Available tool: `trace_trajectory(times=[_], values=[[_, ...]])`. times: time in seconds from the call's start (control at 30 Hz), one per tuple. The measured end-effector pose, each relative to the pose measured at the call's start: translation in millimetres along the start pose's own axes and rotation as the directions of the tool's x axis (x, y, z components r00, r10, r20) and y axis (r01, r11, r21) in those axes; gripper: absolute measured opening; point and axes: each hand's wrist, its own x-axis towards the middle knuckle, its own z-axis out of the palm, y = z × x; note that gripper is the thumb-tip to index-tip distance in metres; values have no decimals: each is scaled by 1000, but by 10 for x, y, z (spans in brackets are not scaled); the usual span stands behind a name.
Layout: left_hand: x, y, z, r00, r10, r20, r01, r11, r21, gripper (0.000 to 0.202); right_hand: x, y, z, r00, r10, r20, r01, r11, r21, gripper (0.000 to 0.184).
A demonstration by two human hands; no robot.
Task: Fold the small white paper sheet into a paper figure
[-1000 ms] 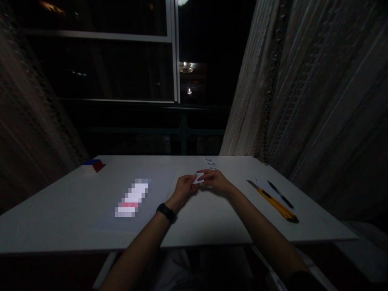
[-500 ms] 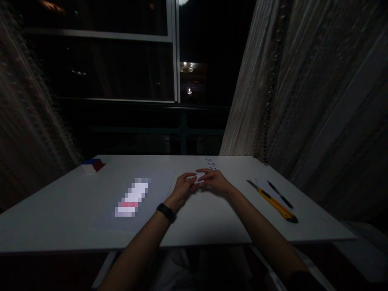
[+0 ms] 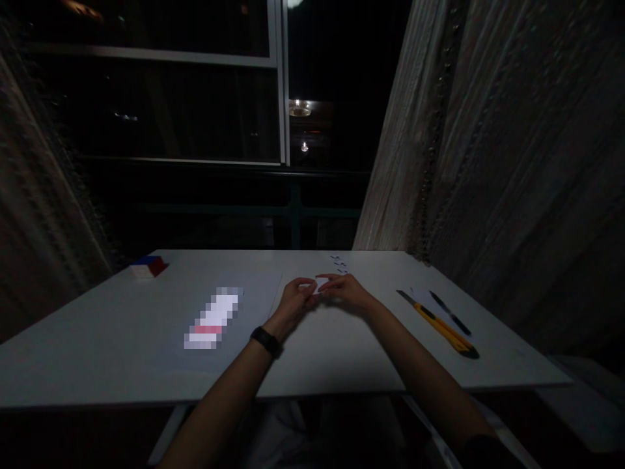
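Note:
Between my two hands is a small white piece of paper, held above the middle of the white table. My left hand pinches its left side with thumb and fingers; a black band circles that wrist. My right hand grips the paper from the right, the fingers curved over it. Just beyond the hands lie small white paper pieces with dark marks. To the right rests a yellow utility knife with its blade out, and beside it a black pen.
A bright, pixelated rectangle lies on a large white sheet at the left. A puzzle cube sits near the table's far left corner. Curtains hang on both sides of a dark window. The room is dim.
The fingers have shifted slightly around the white paper, and a bit more of it shows between them. The things on the table have not moved.

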Motion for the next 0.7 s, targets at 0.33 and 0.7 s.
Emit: trace_trajectory(times=[0.33,0.7], values=[[-1,-25,51,995,97,-10,-97,993,66,26,32,138,68,994,57,-95,-42,988,150,19],[-6,-1,50,996,87,-17,-86,995,48,27,60,211,90,987,85,-135,-66,988,142,21]])
